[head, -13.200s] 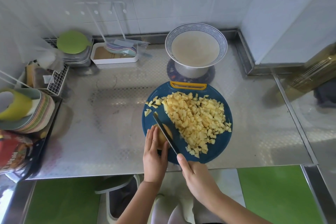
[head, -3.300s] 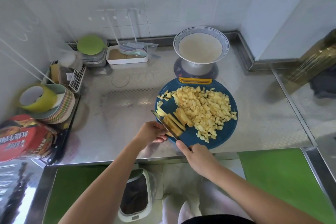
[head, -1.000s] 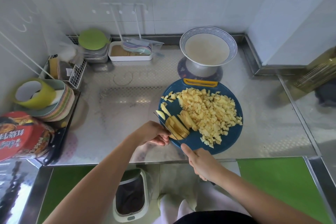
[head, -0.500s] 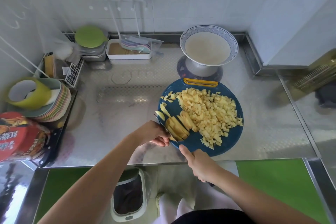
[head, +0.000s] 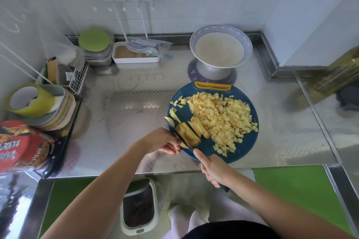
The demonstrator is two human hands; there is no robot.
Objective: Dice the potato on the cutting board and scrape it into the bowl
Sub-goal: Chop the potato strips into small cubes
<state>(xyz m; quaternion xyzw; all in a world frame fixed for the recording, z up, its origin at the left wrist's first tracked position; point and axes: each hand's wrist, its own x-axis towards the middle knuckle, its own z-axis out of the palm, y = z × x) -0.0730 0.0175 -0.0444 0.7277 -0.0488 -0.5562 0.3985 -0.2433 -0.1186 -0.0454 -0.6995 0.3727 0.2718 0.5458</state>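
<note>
Packet (head: 21, 147) lettering Chinese, blurred; left hand (head: 162, 141) holds potato (head: 190, 134), right hand (head: 215, 169) knife (head: 179, 134).

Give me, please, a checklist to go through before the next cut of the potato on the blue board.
1. Knife grip: the right hand is wrapped round the handle of the knife: ok.
2. Fingers clear of the blade: the left hand sits curled right beside the blade, and its fingertips are partly hidden: cannot tell.
3. All potato diced: long potato slices lie uncut beside the diced pile: not ok.
4. Cutting board lies wholly on the counter: ok.
5. Bowl stands upright just behind the board, ready for scraping: ok.
</note>
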